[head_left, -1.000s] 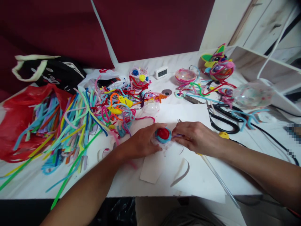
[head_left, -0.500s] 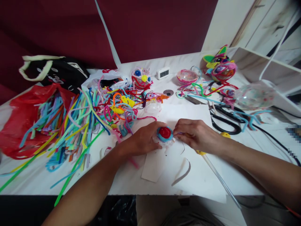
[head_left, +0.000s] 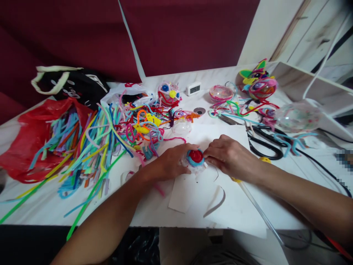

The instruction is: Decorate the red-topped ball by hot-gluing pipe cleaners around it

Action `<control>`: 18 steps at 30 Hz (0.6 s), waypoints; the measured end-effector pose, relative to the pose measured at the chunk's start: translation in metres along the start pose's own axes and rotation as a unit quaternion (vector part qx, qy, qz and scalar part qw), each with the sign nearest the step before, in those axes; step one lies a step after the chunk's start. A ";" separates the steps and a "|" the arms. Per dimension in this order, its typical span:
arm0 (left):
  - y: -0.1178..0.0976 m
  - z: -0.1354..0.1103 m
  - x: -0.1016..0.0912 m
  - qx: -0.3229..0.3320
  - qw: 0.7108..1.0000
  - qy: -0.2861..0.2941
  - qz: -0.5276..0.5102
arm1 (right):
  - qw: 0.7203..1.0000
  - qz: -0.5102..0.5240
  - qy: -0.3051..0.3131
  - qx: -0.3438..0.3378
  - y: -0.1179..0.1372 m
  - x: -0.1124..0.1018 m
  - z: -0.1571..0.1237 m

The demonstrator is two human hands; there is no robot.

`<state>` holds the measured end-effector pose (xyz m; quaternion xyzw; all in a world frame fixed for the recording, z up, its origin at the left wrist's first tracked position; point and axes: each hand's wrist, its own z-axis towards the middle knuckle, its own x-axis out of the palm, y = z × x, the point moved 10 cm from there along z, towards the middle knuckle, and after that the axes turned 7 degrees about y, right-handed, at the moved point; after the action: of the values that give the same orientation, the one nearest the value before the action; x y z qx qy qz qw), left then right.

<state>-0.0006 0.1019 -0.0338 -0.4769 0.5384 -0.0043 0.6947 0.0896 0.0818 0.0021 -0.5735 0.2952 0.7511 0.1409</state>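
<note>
One ball [head_left: 196,163], probably light and squashable, in your left hand [head_left: 173,162]: cup its sides. Can't tell your right hand [head_left: 228,156]'s grip.

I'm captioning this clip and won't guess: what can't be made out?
In the head view:
Clear piece with round red centre and fuzzy blue ring: left side, partly behind left hand.
Whether the right hand holds anything: the hand itself hides it.
Dark shape: blurred, cut off by right edge.
</note>
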 end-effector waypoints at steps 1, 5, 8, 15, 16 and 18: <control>0.000 0.000 -0.001 0.017 1.000 -0.007 0.006 | 1.000 -0.006 0.003 -0.001 0.001 0.000 0.001; -0.005 -0.003 -0.004 0.090 0.995 -0.031 0.040 | 1.000 -0.019 0.017 0.001 0.002 0.003 0.003; -0.008 -0.004 -0.005 0.088 0.995 -0.022 0.046 | 0.999 -0.021 0.031 0.009 0.004 0.005 0.004; -0.020 -0.006 -0.008 0.016 0.999 -0.025 0.039 | 0.998 -0.026 0.040 0.046 0.004 0.008 0.005; -0.020 -0.006 -0.008 0.010 0.998 -0.035 0.045 | 0.998 -0.024 0.039 0.049 0.004 0.008 0.004; -0.019 -0.005 -0.007 0.001 0.997 -0.053 0.056 | 0.998 -0.019 0.039 0.054 0.005 0.009 0.004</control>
<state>0.0022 0.0917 -0.0163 -0.4448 0.5265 0.0596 0.7220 0.0813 0.0787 -0.0043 -0.5993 0.3299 0.7083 0.1739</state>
